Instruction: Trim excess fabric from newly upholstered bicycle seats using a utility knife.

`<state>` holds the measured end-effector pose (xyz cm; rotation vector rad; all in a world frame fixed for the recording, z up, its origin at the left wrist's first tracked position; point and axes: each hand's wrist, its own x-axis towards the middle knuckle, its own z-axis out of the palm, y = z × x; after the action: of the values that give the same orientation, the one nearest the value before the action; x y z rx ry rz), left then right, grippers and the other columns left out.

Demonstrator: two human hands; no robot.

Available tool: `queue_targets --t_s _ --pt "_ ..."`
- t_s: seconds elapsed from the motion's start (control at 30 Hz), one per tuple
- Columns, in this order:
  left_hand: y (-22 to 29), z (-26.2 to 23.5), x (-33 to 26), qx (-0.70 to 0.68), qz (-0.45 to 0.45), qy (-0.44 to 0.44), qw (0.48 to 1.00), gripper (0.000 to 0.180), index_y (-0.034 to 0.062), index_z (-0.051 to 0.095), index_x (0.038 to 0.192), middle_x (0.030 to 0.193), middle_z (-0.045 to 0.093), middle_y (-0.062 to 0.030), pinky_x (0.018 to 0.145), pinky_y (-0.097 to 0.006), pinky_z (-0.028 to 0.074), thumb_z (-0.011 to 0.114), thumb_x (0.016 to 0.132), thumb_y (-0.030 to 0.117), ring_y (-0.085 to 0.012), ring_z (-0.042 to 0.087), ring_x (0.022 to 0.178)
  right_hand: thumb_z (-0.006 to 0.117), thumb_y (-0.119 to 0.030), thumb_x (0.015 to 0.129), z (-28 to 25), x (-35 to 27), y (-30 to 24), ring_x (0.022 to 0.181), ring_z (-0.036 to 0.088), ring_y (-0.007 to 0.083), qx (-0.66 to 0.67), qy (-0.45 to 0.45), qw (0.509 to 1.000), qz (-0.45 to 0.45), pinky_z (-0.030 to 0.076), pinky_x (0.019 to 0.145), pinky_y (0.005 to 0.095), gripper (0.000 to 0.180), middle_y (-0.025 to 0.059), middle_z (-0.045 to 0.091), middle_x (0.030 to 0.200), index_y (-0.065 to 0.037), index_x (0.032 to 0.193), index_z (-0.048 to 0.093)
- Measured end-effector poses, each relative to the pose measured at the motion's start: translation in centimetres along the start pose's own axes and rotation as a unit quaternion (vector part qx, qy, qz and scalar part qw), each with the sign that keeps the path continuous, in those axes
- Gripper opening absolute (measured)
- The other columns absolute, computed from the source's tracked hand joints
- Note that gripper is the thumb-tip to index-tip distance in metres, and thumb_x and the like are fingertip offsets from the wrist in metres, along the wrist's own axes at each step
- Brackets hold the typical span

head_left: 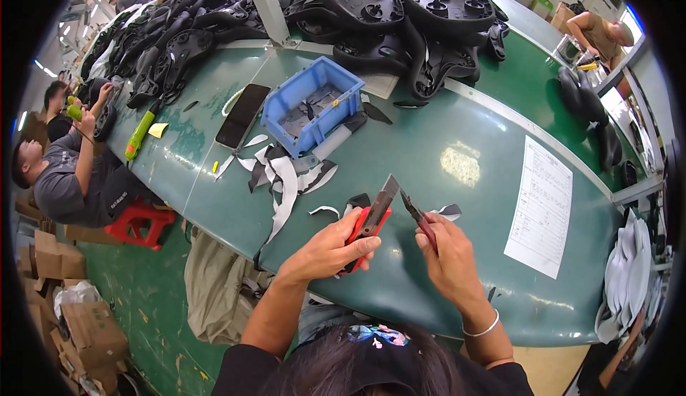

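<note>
My left hand (332, 247) is wrapped round a red and black snap-off utility knife (370, 226), its wide blade slid out and pointing up and away from me. In my right hand (451, 259) is a pair of pliers (421, 223) with dark red handles and dark narrow jaws. The jaws' tip is close to the knife's blade; whether they touch I cannot tell. Under and behind both hands lie black and white cut scraps (282, 182) on the green table (407, 139). A blue plastic bin (307, 139) with dark scraps inside stands beyond them.
A black phone (243, 116) lies left of the bin, a green electric screwdriver (140, 135) farther left. Black moulded seat-like parts (364, 3) are heaped along the far side. A printed sheet (541, 207) lies at right. Co-workers sit at left (75, 174) and far right (599, 33).
</note>
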<state>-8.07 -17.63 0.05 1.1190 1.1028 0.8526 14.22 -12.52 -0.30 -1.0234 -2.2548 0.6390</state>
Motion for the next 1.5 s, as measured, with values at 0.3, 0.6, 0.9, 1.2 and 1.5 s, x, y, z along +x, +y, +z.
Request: queue_targets --t_s 0.3,0.6,0.9,1.2,1.5 --pt "0.5 -1.1 0.2 0.021 -0.019 -0.001 1.000 0.039 0.0039 0.045 0.109 0.075 0.056 -0.0034 0.057 -0.026 0.044 0.057 0.092 0.037 -0.0110 0.058 0.062 0.062 -0.011 0.084 0.1 1.7 -0.9 0.070 0.053 0.0352 -0.022 -0.006 1.000 -0.012 0.043 0.062 0.0432 0.014 0.0162 0.052 0.078 -0.001 0.084 0.053" --pt "-1.2 -2.1 0.2 -0.066 -0.037 -0.055 0.996 0.033 0.0063 0.044 0.117 0.075 0.054 -0.0004 0.056 -0.023 0.047 0.053 0.096 0.029 -0.0084 0.056 0.062 0.057 -0.020 0.090 0.6 1.6 -1.2 0.066 0.054 0.0340 0.009 -0.107 0.992 0.066 0.043 0.058 0.0408 0.021 0.0174 0.053 0.078 0.000 0.085 0.050" --pt "-1.2 -6.8 -1.3 -0.111 0.012 -0.042 0.993 0.035 0.0046 0.042 0.118 0.068 0.051 -0.0011 0.052 -0.024 0.044 0.053 0.096 0.030 -0.0099 0.053 0.056 0.054 -0.029 0.095 3.2 7.1 -1.0 0.064 0.053 0.0140 0.530 -0.295 0.731 0.311 0.045 0.055 0.0309 0.025 0.0036 0.053 0.073 -0.004 0.093 0.048" --pt "-2.3 -7.4 -3.3 -0.158 0.028 0.089 0.983 0.033 0.0041 0.041 0.115 0.074 0.055 -0.0026 0.056 -0.025 0.044 0.051 0.097 0.030 -0.0116 0.055 0.059 0.059 -0.026 0.090 8.2 17.5 0.4 0.073 0.062 0.0277 0.230 -0.215 0.942 0.117 0.048 0.065 0.0386 0.025 0.0125 0.063 0.082 -0.002 0.093 0.053" --pt "0.2 -2.3 6.0 -0.162 0.151 0.257 0.941 0.044 0.0072 0.045 0.125 0.122 0.049 -0.0086 0.091 -0.035 0.042 0.041 0.099 0.041 -0.0179 0.050 0.108 0.064 -0.026 0.086 4.2 14.3 4.6 0.087 0.061 0.0254 0.098 0.060 0.993 -0.035 0.046 0.079 0.0369 0.033 0.0141 0.062 0.094 -0.004 0.108 0.053"
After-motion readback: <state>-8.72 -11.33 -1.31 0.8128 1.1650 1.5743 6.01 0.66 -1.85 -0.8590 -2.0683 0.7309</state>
